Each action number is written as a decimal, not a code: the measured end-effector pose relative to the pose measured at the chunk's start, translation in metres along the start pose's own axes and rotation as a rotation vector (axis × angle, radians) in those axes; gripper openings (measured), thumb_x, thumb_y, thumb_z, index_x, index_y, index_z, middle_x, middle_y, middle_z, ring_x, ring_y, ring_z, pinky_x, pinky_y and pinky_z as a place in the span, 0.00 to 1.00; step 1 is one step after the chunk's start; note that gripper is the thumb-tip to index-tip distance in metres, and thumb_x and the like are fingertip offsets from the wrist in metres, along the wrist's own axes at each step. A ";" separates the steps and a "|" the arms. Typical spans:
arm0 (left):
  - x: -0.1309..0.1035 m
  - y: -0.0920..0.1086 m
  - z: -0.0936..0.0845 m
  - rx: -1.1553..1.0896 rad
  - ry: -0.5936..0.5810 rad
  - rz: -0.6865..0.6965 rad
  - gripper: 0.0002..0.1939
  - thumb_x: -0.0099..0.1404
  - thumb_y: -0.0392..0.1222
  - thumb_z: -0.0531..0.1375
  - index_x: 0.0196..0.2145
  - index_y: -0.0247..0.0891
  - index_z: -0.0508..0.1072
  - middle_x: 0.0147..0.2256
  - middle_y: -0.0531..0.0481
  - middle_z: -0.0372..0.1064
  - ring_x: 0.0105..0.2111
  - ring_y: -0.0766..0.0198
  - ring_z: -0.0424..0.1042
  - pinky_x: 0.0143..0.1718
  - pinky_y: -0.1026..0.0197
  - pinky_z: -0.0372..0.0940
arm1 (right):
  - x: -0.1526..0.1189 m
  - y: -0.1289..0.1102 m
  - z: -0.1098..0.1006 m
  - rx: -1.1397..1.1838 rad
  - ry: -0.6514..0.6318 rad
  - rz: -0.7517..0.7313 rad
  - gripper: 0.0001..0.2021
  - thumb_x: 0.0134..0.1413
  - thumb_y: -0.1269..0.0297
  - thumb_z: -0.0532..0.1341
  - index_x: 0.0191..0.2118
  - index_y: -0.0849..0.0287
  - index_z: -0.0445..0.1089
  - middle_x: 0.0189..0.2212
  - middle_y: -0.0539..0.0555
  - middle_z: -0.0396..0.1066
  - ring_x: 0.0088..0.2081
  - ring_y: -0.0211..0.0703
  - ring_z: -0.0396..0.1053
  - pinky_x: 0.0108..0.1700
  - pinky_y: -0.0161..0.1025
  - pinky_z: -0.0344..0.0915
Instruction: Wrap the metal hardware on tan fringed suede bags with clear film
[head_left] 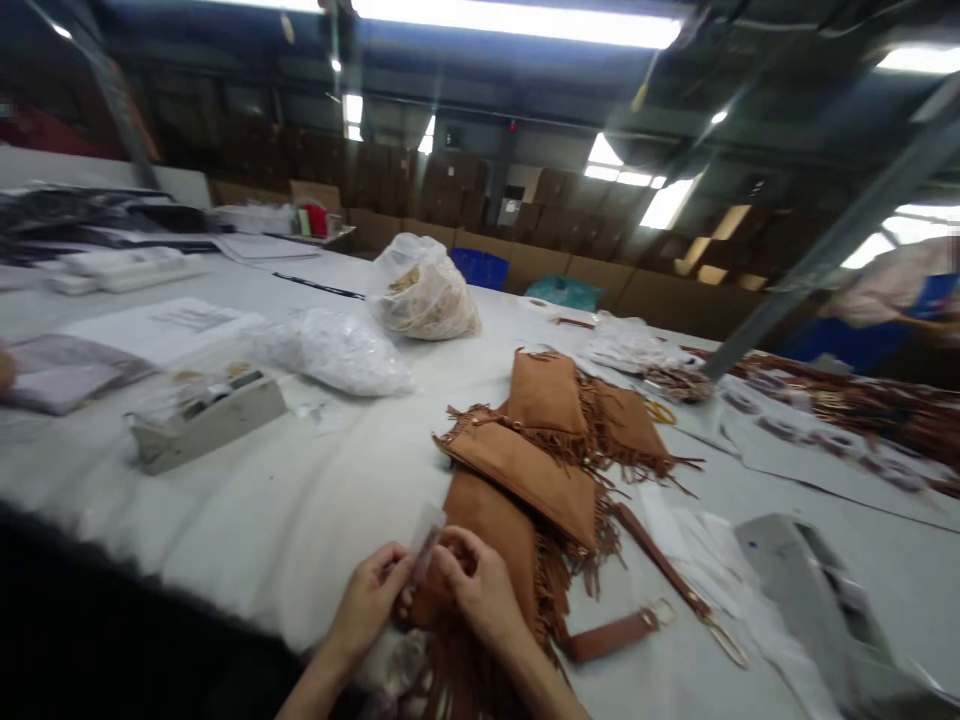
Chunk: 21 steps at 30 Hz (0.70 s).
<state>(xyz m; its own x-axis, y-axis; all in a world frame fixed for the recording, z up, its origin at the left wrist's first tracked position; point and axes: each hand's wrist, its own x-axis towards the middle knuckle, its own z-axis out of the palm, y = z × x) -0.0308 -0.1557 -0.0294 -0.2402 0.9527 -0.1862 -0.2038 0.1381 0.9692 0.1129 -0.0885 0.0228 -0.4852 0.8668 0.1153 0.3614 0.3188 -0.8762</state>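
My left hand (371, 600) and my right hand (476, 585) meet at the near edge of the table, over a tan suede fringed bag (491, 525). Together they pinch a small clear plastic sleeve (426, 535) with a dark piece inside. The bag's corner lies under my fingers. Two more tan fringed bags (547, 435) are stacked just beyond it. A brown leather strap (611, 633) with a metal buckle lies to the right of my right hand.
Grey tape dispensers sit at left (206, 415) and right (814, 590). Clear plastic bags (424, 290) stand further back on the white table (300, 500). Brown fringed pieces (862, 405) lie far right, near another person (892, 300). Cardboard boxes line the back.
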 end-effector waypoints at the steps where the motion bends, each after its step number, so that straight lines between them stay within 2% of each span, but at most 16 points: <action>1: 0.001 0.003 0.000 0.025 -0.009 0.014 0.20 0.57 0.58 0.59 0.32 0.36 0.67 0.17 0.56 0.63 0.18 0.69 0.62 0.21 0.67 0.60 | 0.005 -0.001 -0.001 0.056 -0.029 0.017 0.16 0.53 0.53 0.59 0.35 0.62 0.73 0.25 0.51 0.71 0.26 0.38 0.65 0.29 0.32 0.61; 3: 0.000 0.005 -0.003 0.006 0.011 0.007 0.22 0.57 0.57 0.59 0.39 0.35 0.67 0.19 0.56 0.64 0.19 0.69 0.64 0.22 0.66 0.62 | 0.013 -0.002 0.003 0.135 -0.080 0.022 0.17 0.51 0.52 0.60 0.30 0.63 0.72 0.23 0.51 0.69 0.26 0.39 0.64 0.29 0.32 0.61; 5: -0.005 0.006 -0.006 -0.096 0.109 -0.037 0.26 0.57 0.57 0.58 0.46 0.34 0.64 0.22 0.55 0.66 0.20 0.68 0.66 0.24 0.65 0.64 | 0.016 -0.003 0.009 0.180 -0.084 0.035 0.18 0.51 0.51 0.59 0.26 0.64 0.71 0.22 0.51 0.68 0.25 0.38 0.63 0.28 0.32 0.60; 8: -0.017 0.006 -0.008 -0.256 0.236 -0.121 0.27 0.58 0.52 0.59 0.50 0.34 0.61 0.28 0.51 0.67 0.24 0.67 0.69 0.26 0.64 0.67 | 0.019 -0.006 0.015 0.154 -0.065 0.049 0.20 0.53 0.49 0.57 0.27 0.64 0.71 0.22 0.51 0.69 0.24 0.39 0.63 0.26 0.32 0.59; 12: -0.026 0.008 -0.002 -0.385 0.266 -0.202 0.27 0.60 0.48 0.59 0.53 0.33 0.58 0.30 0.47 0.69 0.27 0.65 0.72 0.28 0.64 0.68 | 0.023 -0.013 0.014 0.061 -0.088 0.011 0.18 0.53 0.51 0.57 0.32 0.63 0.73 0.26 0.53 0.72 0.28 0.42 0.66 0.30 0.33 0.62; 15: -0.024 0.010 0.003 -0.472 0.292 -0.226 0.26 0.61 0.47 0.59 0.53 0.34 0.58 0.29 0.47 0.69 0.25 0.66 0.71 0.26 0.65 0.67 | 0.021 -0.020 0.015 -0.020 -0.119 -0.038 0.14 0.53 0.56 0.58 0.30 0.62 0.73 0.24 0.51 0.71 0.26 0.40 0.65 0.29 0.32 0.60; 17: -0.021 0.011 0.005 -0.498 0.237 -0.221 0.25 0.58 0.44 0.62 0.51 0.34 0.62 0.31 0.47 0.70 0.24 0.68 0.71 0.26 0.66 0.67 | 0.018 -0.021 0.016 -0.082 -0.184 -0.082 0.13 0.54 0.60 0.57 0.27 0.62 0.73 0.22 0.50 0.70 0.25 0.39 0.65 0.28 0.31 0.59; 19: -0.020 0.010 0.005 -0.484 0.171 -0.212 0.21 0.55 0.43 0.64 0.45 0.31 0.67 0.31 0.46 0.71 0.24 0.70 0.70 0.27 0.67 0.67 | 0.014 -0.018 0.016 -0.104 -0.241 -0.104 0.14 0.54 0.61 0.56 0.25 0.62 0.73 0.22 0.51 0.71 0.26 0.39 0.65 0.29 0.32 0.59; 21: -0.019 0.009 0.006 -0.446 0.155 -0.213 0.17 0.54 0.44 0.65 0.37 0.29 0.70 0.28 0.46 0.70 0.24 0.70 0.69 0.29 0.67 0.67 | 0.012 -0.012 0.015 -0.067 -0.259 -0.079 0.15 0.55 0.58 0.55 0.26 0.62 0.74 0.24 0.52 0.72 0.28 0.40 0.66 0.30 0.32 0.60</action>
<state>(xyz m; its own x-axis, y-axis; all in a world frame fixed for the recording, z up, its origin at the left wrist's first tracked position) -0.0220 -0.1705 -0.0164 -0.2802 0.8601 -0.4262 -0.6403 0.1634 0.7506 0.0904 -0.0877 0.0278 -0.6981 0.7142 0.0508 0.3622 0.4134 -0.8354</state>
